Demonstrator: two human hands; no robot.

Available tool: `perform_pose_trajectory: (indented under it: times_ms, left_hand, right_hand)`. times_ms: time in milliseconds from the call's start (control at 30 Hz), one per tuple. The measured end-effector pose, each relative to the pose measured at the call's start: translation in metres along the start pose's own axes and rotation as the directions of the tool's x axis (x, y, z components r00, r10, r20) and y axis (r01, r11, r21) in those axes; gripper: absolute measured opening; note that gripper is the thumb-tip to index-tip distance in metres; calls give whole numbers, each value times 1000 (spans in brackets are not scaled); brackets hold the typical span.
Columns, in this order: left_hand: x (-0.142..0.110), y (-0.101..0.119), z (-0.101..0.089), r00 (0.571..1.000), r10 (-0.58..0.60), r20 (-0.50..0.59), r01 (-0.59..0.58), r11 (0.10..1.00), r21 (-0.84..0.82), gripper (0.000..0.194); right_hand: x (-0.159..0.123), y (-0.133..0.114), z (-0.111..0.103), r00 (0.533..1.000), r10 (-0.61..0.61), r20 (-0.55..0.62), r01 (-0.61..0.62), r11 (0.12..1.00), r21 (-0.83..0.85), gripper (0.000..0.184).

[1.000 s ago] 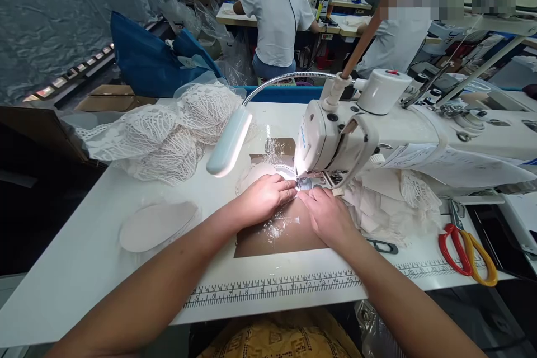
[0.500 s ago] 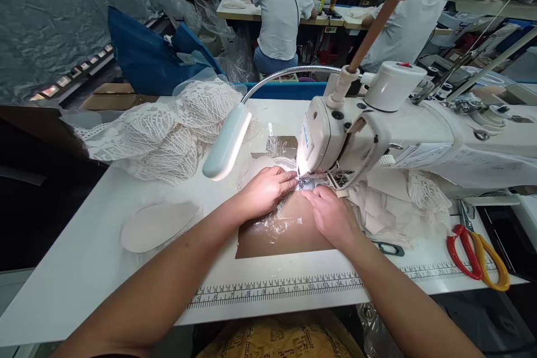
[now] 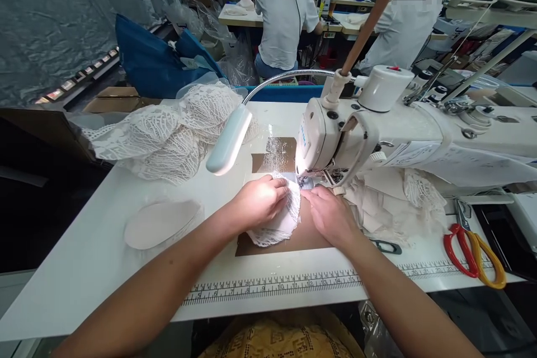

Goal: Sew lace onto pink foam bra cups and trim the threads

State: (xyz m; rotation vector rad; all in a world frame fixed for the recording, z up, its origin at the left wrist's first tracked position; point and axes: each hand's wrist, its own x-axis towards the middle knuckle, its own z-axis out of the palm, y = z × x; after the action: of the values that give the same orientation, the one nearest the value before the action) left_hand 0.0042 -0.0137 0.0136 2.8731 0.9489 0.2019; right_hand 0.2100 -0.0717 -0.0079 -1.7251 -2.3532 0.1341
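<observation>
My left hand (image 3: 262,201) has its fingers curled on a small rounded white lace piece (image 3: 282,222), left of the needle. The piece lies over a brown patch (image 3: 310,235) on the table, and part of it is hidden under my fingers. My right hand (image 3: 333,212) is closed just in front of the presser foot (image 3: 302,180), thumb and forefinger together at the edge of the lace piece. What those fingertips hold, if anything, is too small to make out. The white sewing machine (image 3: 321,134) stands over both hands.
A pile of white lace (image 3: 168,134) lies at the back left, a beige oval pad (image 3: 161,225) nearer me. A lamp (image 3: 230,142) hangs left of the machine. Pale fabric (image 3: 386,207) and scissors (image 3: 474,251) lie right. Two people (image 3: 281,22) sit beyond.
The lace piece has come round from behind my left hand towards me. My left hand has gone from lying flatter to curled on it. My right hand has hardly moved.
</observation>
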Motion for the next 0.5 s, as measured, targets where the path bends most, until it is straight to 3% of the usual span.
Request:
perform_pose_trajectory:
  times_ms: [233, 500]
  left_hand:
    - [5, 6, 17, 979, 83, -188, -97, 993, -64, 29]
    - [8, 10, 24, 986, 43, -158, -52, 997, -57, 32]
  right_hand:
    - [-1, -1, 0, 1000, -15, 15, 15, 1000, -10, 45]
    - [0, -1, 1, 999, -16, 40, 17, 999, -28, 46]
